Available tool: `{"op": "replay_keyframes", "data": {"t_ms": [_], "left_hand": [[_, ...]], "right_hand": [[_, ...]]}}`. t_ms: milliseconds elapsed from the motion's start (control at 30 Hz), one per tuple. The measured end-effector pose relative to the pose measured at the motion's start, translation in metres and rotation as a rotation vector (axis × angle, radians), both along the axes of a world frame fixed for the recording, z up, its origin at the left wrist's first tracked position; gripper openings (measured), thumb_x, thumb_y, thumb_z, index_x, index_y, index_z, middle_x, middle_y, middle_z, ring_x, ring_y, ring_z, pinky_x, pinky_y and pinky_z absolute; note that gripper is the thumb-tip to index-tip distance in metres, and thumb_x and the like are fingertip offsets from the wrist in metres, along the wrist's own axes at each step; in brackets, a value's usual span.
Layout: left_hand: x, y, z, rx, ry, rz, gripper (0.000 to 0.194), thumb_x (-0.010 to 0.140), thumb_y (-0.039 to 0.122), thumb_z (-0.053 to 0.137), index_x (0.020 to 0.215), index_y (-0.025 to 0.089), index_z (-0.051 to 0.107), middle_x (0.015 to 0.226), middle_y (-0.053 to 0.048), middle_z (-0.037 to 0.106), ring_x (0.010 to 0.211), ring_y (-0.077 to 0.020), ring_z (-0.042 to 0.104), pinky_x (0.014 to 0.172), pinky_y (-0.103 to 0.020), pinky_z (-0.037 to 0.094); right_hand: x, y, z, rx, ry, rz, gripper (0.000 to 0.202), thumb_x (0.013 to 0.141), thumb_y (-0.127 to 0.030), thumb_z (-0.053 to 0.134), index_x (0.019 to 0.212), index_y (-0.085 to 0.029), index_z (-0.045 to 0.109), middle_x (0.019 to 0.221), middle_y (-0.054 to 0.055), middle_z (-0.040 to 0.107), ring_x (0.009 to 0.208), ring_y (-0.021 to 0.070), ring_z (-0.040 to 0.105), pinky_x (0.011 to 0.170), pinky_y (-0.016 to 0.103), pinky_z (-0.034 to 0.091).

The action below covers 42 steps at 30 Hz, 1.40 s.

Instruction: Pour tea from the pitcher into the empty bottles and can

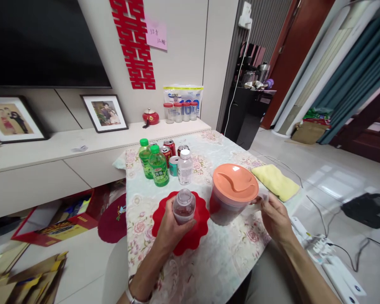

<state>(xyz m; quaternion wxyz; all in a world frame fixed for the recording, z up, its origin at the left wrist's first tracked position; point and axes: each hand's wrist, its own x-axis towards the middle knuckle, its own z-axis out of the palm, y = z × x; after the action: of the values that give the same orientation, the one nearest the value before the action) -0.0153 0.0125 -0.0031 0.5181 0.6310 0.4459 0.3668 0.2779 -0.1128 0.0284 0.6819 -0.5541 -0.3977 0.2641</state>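
The orange-lidded pitcher (225,210) is staying roughly upright, its handle pointing toward the right hand (277,219), which is gripping it. Over the red tray (202,213), the left hand (172,228) is clasping an uncapped bottle (184,205), long axis near vertical, mouth facing up.

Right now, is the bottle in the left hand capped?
No, the bottle in the left hand shows a bare, open mouth.

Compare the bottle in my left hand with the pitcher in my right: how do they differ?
The bottle is uncapped, while the pitcher wears an orange lid.
The bottle is narrower; the pitcher is much wider.
The left hand grips the bottle around its body; the right hand holds the pitcher at its handle side.
Both are in hand.
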Motion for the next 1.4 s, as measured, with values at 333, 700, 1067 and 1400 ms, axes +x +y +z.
{"op": "replay_keyframes", "data": {"t_ms": [333, 700, 1067, 1400], "left_hand": [[0.005, 0.003, 0.006, 0.065, 0.046, 0.049, 0.07, 0.062, 0.04, 0.082, 0.124, 0.021, 0.055, 0.112, -0.007, 0.076, 0.102, -0.0297, 0.075, 0.092, -0.042, 0.06], [0.005, 0.004, 0.001, 0.069, 0.061, 0.067, 0.07, 0.062, 0.045, 0.081, 0.122, 0.021, 0.054, 0.109, -0.008, 0.078, 0.099, -0.032, 0.077, 0.088, -0.043, 0.062], [0.003, -0.008, 0.009, 0.066, -0.015, 0.052, 0.063, 0.066, 0.034, 0.078, 0.123, 0.021, 0.052, 0.108, -0.006, 0.076, 0.099, -0.0283, 0.075, 0.092, -0.042, 0.059], [-0.004, -0.008, 0.005, 0.108, -0.056, 0.025, 0.061, 0.067, 0.024, 0.077, 0.123, 0.023, 0.054, 0.11, -0.005, 0.073, 0.101, -0.027, 0.072, 0.094, -0.044, 0.057]], "right_hand": [[0.03, -0.019, -0.057, -0.56, -0.46, -0.084, 0.03, 0.067, -0.04, 0.083, 0.087, -0.02, 0.071, 0.084, 0.005, 0.068, 0.078, 0.0265, 0.066, 0.074, 0.043, 0.054], [0.008, -0.018, -0.071, -0.721, -0.925, -0.102, 0.009, 0.092, -0.023, 0.067, 0.085, -0.019, 0.063, 0.095, 0.003, 0.064, 0.084, 0.019, 0.062, 0.079, 0.036, 0.052], [-0.02, -0.017, -0.068, -0.584, -0.981, -0.023, 0.034, 0.092, -0.046, 0.059, 0.113, -0.021, 0.069, 0.096, 0.012, 0.071, 0.092, 0.0332, 0.071, 0.083, 0.048, 0.058], [-0.045, -0.059, -0.063, -0.484, -0.688, 0.029, 0.041, 0.087, -0.057, 0.069, 0.115, -0.028, 0.076, 0.104, 0.01, 0.078, 0.094, 0.0332, 0.075, 0.08, 0.045, 0.062]]}}
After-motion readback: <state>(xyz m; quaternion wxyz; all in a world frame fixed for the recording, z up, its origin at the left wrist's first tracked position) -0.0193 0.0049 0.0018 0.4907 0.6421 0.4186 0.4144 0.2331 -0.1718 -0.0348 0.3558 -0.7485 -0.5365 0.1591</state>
